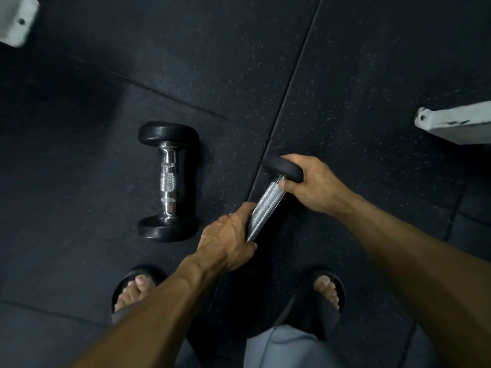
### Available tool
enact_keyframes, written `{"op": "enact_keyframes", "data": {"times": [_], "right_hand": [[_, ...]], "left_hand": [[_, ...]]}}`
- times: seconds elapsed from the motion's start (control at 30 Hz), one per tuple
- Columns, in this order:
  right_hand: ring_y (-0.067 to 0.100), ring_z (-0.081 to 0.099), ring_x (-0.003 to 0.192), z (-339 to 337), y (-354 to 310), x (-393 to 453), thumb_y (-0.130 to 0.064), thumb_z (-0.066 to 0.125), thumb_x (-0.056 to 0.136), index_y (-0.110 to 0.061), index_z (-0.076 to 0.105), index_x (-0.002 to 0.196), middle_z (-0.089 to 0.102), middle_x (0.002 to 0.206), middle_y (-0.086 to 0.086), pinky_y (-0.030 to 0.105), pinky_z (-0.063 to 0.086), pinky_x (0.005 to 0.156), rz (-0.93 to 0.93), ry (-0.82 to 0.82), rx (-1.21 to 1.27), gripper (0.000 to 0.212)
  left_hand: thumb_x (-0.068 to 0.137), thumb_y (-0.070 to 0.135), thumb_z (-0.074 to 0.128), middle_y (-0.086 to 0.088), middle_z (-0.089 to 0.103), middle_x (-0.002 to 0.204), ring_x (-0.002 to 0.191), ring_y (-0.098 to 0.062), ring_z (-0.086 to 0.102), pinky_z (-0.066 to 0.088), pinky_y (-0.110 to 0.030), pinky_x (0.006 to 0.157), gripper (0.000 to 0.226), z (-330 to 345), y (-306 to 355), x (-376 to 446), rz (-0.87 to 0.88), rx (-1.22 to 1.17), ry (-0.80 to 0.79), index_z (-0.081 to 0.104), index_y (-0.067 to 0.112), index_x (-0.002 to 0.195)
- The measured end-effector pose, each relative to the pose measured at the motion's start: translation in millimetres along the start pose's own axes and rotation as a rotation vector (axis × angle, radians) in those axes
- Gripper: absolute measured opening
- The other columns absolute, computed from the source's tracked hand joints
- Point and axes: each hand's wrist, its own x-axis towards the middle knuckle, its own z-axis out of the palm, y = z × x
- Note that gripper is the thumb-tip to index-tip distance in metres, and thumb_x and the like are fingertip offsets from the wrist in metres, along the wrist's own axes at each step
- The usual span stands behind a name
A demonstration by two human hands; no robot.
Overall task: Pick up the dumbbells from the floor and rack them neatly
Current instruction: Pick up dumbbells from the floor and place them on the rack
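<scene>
Pickup step under way in the head view, judging by the grip: left hand [228,243] wrapping the lower part of the knurled handle [265,208] of the held dumbbell [273,192], right hand [310,181] cupping its upper black head [283,168] (lower head hidden behind the left hand). Running long axis diagonally, upper head pointing up-right, over the rubber floor [345,75]. Still lying on the floor just left, second dumbbell [168,181], axis running away from the feet; next, probably carrying to a rack, not clearly visible.
</scene>
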Motion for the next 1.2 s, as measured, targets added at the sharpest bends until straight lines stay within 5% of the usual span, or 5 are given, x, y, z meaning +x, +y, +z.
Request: {"op": "enact_keyframes", "data": {"times": [0.33,0.83,1.0,1.13,1.2], "right_hand": [[0.011,0.064,0.096,-99.5,-131.2,-67.2,-0.018,0.071,0.088,-0.029,0.062,0.119,0.067,0.102,-0.007,0.033,0.053,0.09,-0.098,0.151,0.027,0.034],[0.028,0.065,0.087,-345.0,-384.6,-280.8,-0.024,0.075,0.081,-0.023,0.068,0.106,0.07,0.091,0.005,0.048,0.054,0.082,-0.357,0.505,-0.002,0.026],[0.013,0.054,0.071,-411.1,-416.4,-333.2,-0.033,0.07,0.076,-0.019,0.067,0.098,0.063,0.078,0.005,0.045,0.051,0.075,-0.399,0.611,-0.014,0.026],[0.032,0.061,0.078,-466.1,-411.8,-365.6,-0.039,0.065,0.072,-0.01,0.063,0.102,0.066,0.089,0.015,0.051,0.053,0.079,-0.398,0.67,-0.002,0.041],[0.025,0.058,0.068,-495.1,-397.3,-377.1,-0.034,0.066,0.074,-0.009,0.063,0.1,0.065,0.087,0.018,0.052,0.053,0.076,-0.369,0.697,0.009,0.037]], "left_hand": [[0.078,0.027,0.065,0.002,0.064,0.109,0.104,-0.025,0.059,0.045,-0.034,0.081,0.063,-135.7,66.3,-86.6,0.115,0.075,0.126,0.033,0.044,0.129],[0.074,0.026,0.066,0.012,0.065,0.099,0.096,-0.02,0.059,0.041,-0.032,0.07,0.059,-405.1,262.6,-307.1,0.474,0.252,0.4,0.039,0.042,0.123],[0.074,0.025,0.067,0.01,0.063,0.098,0.095,-0.02,0.058,0.041,-0.032,0.069,0.062,-454.1,332.0,-348.6,0.559,0.32,0.427,0.038,0.04,0.127],[0.073,0.024,0.066,0.011,0.061,0.093,0.09,-0.018,0.057,0.041,-0.031,0.067,0.058,-470.2,395.6,-361.6,0.615,0.373,0.416,0.04,0.038,0.123],[0.073,0.024,0.066,0.012,0.06,0.091,0.088,-0.018,0.056,0.04,-0.031,0.066,0.057,-471.1,433.3,-358.0,0.64,0.406,0.403,0.04,0.038,0.122]]}}
